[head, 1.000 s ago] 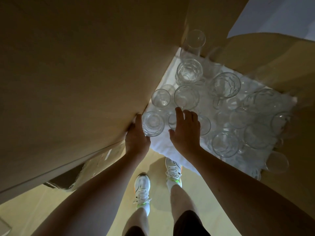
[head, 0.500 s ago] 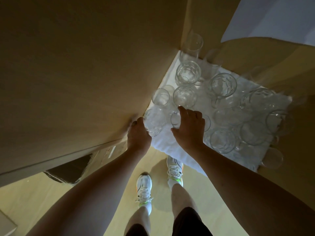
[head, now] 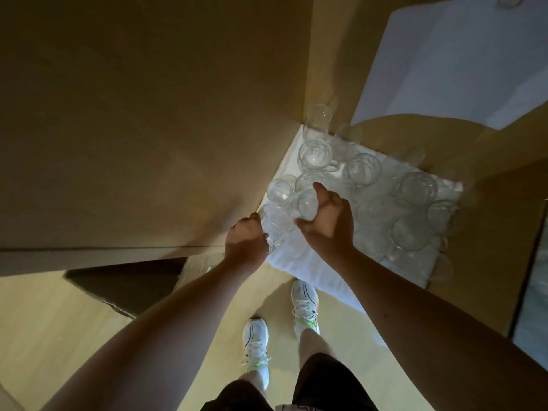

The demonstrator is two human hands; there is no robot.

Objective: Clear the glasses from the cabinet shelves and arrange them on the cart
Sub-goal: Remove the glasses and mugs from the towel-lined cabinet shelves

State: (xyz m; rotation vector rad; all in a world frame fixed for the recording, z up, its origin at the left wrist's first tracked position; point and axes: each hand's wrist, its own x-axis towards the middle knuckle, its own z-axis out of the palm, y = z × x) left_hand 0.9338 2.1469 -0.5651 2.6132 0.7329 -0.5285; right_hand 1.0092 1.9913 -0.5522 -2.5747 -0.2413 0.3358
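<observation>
Several clear glasses stand on a white cloth [head: 302,262] on a cabinet shelf. My left hand [head: 246,244] grips a patterned tumbler [head: 275,229] at the shelf's front left corner, tilted toward me. My right hand [head: 329,223] holds a small clear glass [head: 307,204], raised slightly above the cloth, thumb and fingers curled round it. Behind them stand a small glass [head: 278,189], a cut glass [head: 314,154] and a rounded glass [head: 363,169]. More glasses [head: 418,188] crowd the shelf's right side. The cart is out of sight.
A tan cabinet side panel [head: 148,114] rises close on the left. Another tan panel [head: 489,256] borders the shelf on the right. Below lies a light wooden floor [head: 74,321] with my white shoes [head: 256,342]. A white wall [head: 459,60] shows at the upper right.
Both hands have closed round their glasses and lifted or tilted them off the cloth. The camera has pulled back and up from the shelf.
</observation>
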